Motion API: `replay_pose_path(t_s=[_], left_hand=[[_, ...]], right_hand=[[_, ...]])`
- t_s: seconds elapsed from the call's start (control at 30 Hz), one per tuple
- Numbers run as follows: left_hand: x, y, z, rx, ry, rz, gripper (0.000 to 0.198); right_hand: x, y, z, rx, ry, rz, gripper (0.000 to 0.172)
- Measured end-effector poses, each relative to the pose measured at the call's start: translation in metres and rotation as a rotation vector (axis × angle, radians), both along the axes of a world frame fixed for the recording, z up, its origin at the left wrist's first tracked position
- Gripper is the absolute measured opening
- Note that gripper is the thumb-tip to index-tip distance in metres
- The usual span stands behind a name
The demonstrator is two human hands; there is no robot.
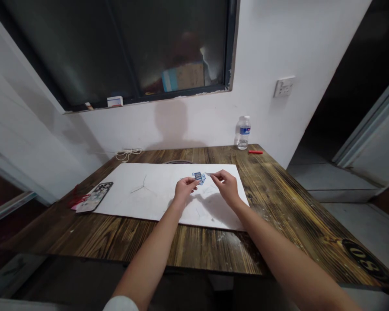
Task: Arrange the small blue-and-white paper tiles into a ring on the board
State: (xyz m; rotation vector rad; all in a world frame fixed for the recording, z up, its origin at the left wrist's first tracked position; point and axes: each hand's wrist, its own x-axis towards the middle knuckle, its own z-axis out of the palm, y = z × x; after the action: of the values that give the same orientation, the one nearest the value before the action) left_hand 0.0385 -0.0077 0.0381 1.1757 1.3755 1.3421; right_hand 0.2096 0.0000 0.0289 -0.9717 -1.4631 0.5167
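Note:
My left hand [183, 191] is closed, its thumb and fingers pinching a small cutout with blue and dark stripes [199, 176]. To its right, my right hand [227, 186] pinches a thin, pale, pointed sliver [208, 174] that looks like paper. Both hands hover over the right half of a large white sheet [116, 203] lying on the wooden table. Some dark lines forming a three-armed shape [143, 186] show on the sheet's left part. Faint marks and the shadows of my hands fall on the sheet below them.
A patterned phone or case [95, 197] lies at the sheet's left end, beside a red item [78, 199]. At the back are a white cable [129, 153], a water bottle [243, 134] and a red pen-like stick [255, 152]. The wooden table [278, 216] meets the wall behind.

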Motion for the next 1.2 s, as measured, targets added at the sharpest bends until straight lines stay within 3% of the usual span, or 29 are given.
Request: replay_pose_path(t_s=[0.13, 0.27, 0.9, 1.2], left_hand=[[0.0039, -0.0026, 0.0009, 0.014, 0.024, -0.076, 0.034], [0.0053, -0.0047, 0.0027, 0.066, 0.013, -0.168, 0.033], [0.0044, -0.0046, 0.0055, 0.046, -0.102, -0.166, 0.044], [0.0051, -0.0046, 0.0034, 0.022, -0.066, -0.151, 0.039]], right_hand=[[-0.0018, -0.0075, 0.0018, 0.188, -0.181, 0.014, 0.024], [-0.0057, -0.0093, -0.0025, 0.268, -0.318, 0.087, 0.019], [-0.0054, -0.0069, -0.0052, 0.24, -0.486, 0.063, 0.023], [-0.0045, -0.0056, -0.0042, 0.238, -0.579, 0.045, 0.022]])
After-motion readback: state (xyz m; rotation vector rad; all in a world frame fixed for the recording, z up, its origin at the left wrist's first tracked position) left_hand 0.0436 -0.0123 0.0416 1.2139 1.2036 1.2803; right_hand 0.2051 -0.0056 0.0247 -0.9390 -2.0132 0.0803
